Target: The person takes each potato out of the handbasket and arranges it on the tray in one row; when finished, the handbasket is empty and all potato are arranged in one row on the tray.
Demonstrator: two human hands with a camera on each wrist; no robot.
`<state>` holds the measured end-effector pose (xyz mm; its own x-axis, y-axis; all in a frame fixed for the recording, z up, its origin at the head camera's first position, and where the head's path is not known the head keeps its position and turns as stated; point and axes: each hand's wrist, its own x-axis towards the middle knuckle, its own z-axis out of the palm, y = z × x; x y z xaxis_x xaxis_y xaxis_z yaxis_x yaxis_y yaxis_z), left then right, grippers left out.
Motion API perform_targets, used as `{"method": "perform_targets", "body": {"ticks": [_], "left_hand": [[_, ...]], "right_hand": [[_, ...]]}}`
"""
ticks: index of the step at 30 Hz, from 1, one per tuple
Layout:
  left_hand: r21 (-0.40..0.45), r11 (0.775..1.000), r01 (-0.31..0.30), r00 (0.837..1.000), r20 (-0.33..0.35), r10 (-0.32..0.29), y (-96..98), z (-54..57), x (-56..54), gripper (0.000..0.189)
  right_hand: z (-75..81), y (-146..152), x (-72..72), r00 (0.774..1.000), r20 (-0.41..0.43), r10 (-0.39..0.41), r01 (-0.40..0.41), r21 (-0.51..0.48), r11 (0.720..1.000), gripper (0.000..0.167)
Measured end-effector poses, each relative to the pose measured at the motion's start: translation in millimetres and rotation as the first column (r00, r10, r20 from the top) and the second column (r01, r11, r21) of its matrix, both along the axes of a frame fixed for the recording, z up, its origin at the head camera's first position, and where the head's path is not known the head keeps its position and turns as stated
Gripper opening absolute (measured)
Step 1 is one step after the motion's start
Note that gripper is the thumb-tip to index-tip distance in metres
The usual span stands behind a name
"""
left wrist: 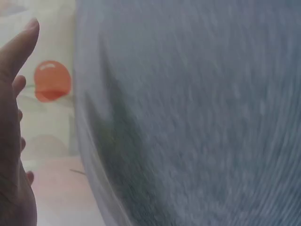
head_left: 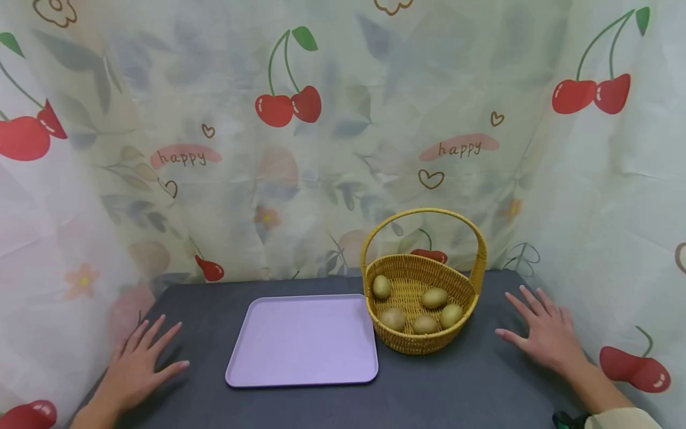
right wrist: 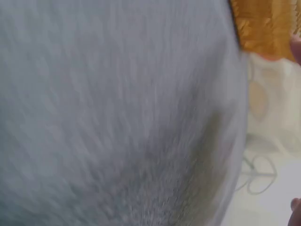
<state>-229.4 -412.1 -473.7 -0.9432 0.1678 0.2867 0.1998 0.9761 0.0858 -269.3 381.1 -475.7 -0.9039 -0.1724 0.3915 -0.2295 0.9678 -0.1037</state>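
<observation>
Five egg-like things point(head_left: 434, 298) sit in the basket point(head_left: 415, 344) just beside the tray point(head_left: 302, 339) on the counter point(head_left: 429, 396), so we should touch them softly with our left hand point(head_left: 131, 375) and right hand point(head_left: 549, 339), both empty and spread wide, and only the head view, not the wrist views, shows the tray.

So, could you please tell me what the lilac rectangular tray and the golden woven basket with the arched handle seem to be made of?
The lilac tray looks like smooth, satin plastic, given its even colour and rounded corners, though coated metal is possible. The woven basket shows interlaced strands with a slight sheen, suggesting rattan or imitation plastic; I cannot tell which.
</observation>
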Motion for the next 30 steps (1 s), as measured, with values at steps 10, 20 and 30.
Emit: {"method": "perform_targets", "body": {"ticks": [10,20,30], "left_hand": [[0.297,0.943,0.148,0.981,-0.162,-0.103,42.2,18.9,3.0,0.081],[0.57,0.774,0.275,0.943,-0.315,-0.104,84.7,41.5,9.6,0.068],[0.748,0.608,0.266,0.958,-0.272,-0.084,107.0,35.1,1.7,0.042]], "right_hand": [[21.7,-32,25.7,0.984,-0.112,0.138,-0.16,-0.22,0.962,0.085],[58.9,-88,29.4,0.934,-0.219,0.283,-0.346,-0.352,0.87,0.068],[90.5,-140,-7.9,0.878,0.0,0.478,-0.394,-0.566,0.724,0.053]]}}
